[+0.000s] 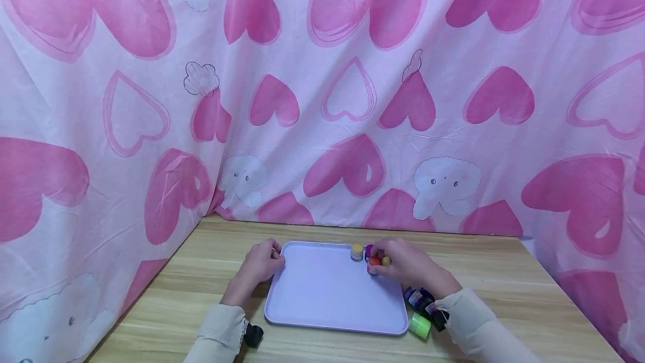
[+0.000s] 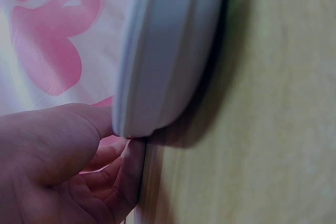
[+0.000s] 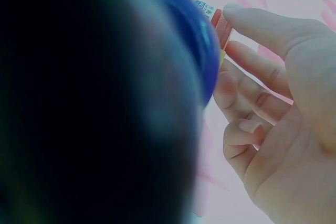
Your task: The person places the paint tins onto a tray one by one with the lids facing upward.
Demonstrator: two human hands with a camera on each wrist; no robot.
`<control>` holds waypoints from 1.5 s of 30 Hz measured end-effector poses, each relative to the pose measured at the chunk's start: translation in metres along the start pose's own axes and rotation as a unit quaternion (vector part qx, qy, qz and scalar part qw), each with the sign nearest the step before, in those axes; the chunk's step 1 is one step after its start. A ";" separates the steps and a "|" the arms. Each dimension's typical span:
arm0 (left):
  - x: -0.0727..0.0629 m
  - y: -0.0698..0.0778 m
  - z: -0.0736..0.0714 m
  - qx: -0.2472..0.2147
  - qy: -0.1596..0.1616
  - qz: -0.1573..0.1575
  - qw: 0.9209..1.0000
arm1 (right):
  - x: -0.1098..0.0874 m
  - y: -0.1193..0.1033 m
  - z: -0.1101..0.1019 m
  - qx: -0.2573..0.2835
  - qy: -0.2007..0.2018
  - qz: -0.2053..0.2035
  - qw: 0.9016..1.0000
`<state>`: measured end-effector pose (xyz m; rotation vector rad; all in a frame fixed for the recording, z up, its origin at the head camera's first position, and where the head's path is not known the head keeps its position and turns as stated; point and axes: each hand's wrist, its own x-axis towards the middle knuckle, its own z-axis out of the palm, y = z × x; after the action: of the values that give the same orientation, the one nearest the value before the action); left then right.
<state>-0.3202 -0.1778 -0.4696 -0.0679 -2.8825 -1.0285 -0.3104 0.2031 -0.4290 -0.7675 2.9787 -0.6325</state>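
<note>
A pale lavender tray [image 1: 335, 290] lies on the wooden table. My left hand [image 1: 262, 262] pinches its far left edge, thumb on the rim and fingers beneath, as the left wrist view shows on the tray [image 2: 163, 51]. At the tray's far right corner my right hand [image 1: 403, 259] pinches a small jar with an orange-red lid [image 1: 374, 263], whose label and red lid [image 3: 222, 30] also show in the right wrist view. Beside it stand a yellow-lidded jar [image 1: 356, 252] and a purple-lidded jar [image 1: 369, 250], partly hidden. Another yellow lid [image 1: 386, 261] shows by the fingers.
Right of the tray, dark bottles [image 1: 415, 298] and a bright green-capped jar [image 1: 420, 325] lie on the table [image 1: 221, 251], partly under the right sleeve. A large blurred dark and blue shape [image 3: 178, 30] blocks much of the right wrist view. Heart-patterned cloth [image 1: 342, 167] hangs behind.
</note>
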 end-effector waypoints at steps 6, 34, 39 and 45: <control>0.000 0.001 0.000 -0.001 -0.001 -0.003 1.000 | 0.000 0.000 -0.002 0.002 0.000 0.005 1.000; -0.003 0.003 -0.003 -0.001 0.002 0.005 1.000 | -0.032 0.029 -0.028 0.055 0.008 -0.012 0.998; -0.003 0.003 -0.003 -0.002 0.003 0.005 1.000 | -0.040 0.032 -0.029 0.068 -0.012 -0.007 0.998; -0.002 0.003 -0.002 -0.005 -0.002 -0.002 1.000 | -0.047 0.035 -0.028 0.082 -0.032 -0.001 0.996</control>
<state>-0.3175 -0.1764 -0.4666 -0.0644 -2.8835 -1.0438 -0.2878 0.2640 -0.4210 -0.7630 2.8244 -0.8229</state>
